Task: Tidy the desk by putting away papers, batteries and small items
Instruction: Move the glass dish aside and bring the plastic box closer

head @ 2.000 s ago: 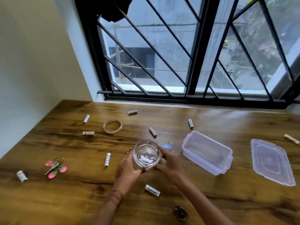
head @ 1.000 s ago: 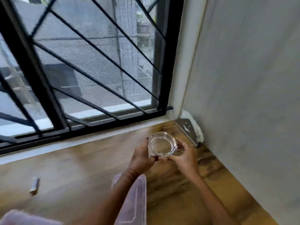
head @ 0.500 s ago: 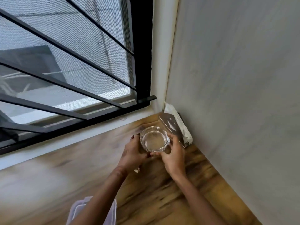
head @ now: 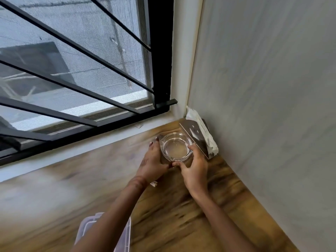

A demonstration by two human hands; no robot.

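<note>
A clear glass ashtray (head: 175,147) is held low over the far right corner of the wooden desk (head: 178,206), by the window sill and wall. My left hand (head: 154,161) grips its left rim and my right hand (head: 195,166) grips its right and near rim. Whether the ashtray touches the desk I cannot tell. A small white battery (head: 153,184) peeks out from under my left wrist. Part of a clear plastic lid (head: 125,233) lies at the bottom, partly hidden by my left forearm.
A metal bracket with white filler (head: 199,137) fills the corner right beside the ashtray. The grey wall (head: 263,106) bounds the desk on the right. A black barred window (head: 81,70) and its white sill run along the back.
My view swung right from the cluttered middle of the desk to its right corner. Both hands carried the ashtray there and lowered it close to the bracket.
</note>
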